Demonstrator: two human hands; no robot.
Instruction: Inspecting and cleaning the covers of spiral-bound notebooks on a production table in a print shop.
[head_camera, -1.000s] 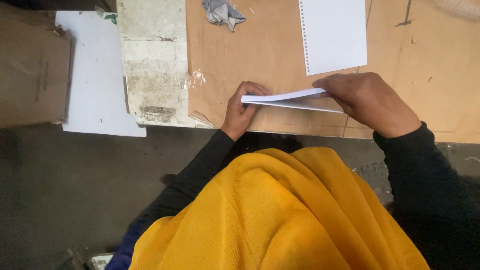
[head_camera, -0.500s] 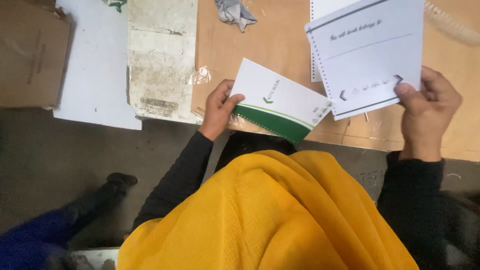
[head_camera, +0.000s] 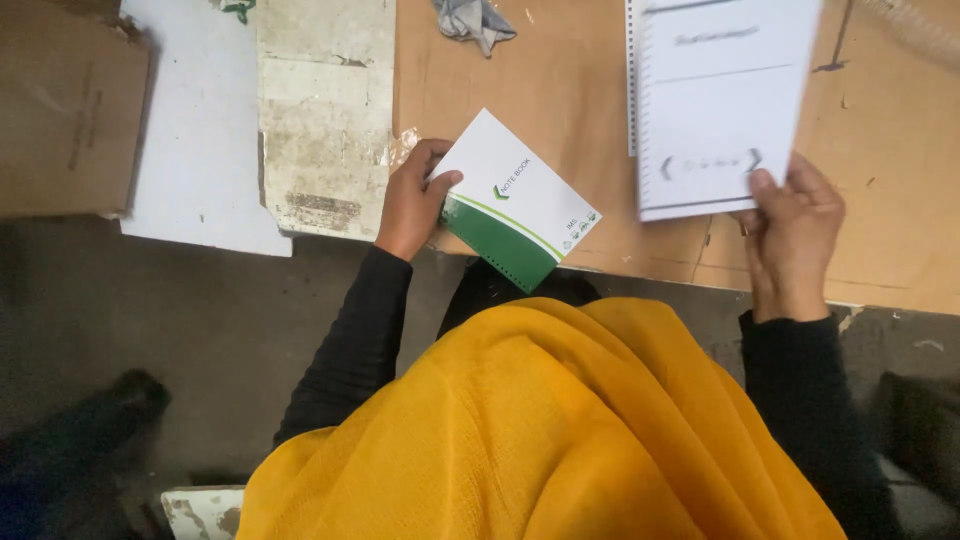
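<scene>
Left hand (head_camera: 412, 200): closed on the near-left edge of a white-and-green notebook cover (head_camera: 515, 200), thumb on top, fingers beneath. Cover is held tilted at the near edge of the bench (head_camera: 560, 90), with its green band and a row of punched holes toward the person.

Right hand (head_camera: 790, 235): closed on the lower right corner of a white printed sheet (head_camera: 725, 110), thumb pressed on its face. Sheet is held over a white punched page (head_camera: 632, 70) lying on the bench, whose row of holes shows along the sheet's left side.

Bench: brown board surface. The two hands are well apart.

Also present: crumpled grey rag (head_camera: 472, 20) at the far edge; worn, stained white panel (head_camera: 325, 110) left of the left hand; pale blue-white board (head_camera: 200, 140) beside it; brown cardboard (head_camera: 70, 110) at far left. Yellow cloth (head_camera: 540, 430) fills the foreground.
</scene>
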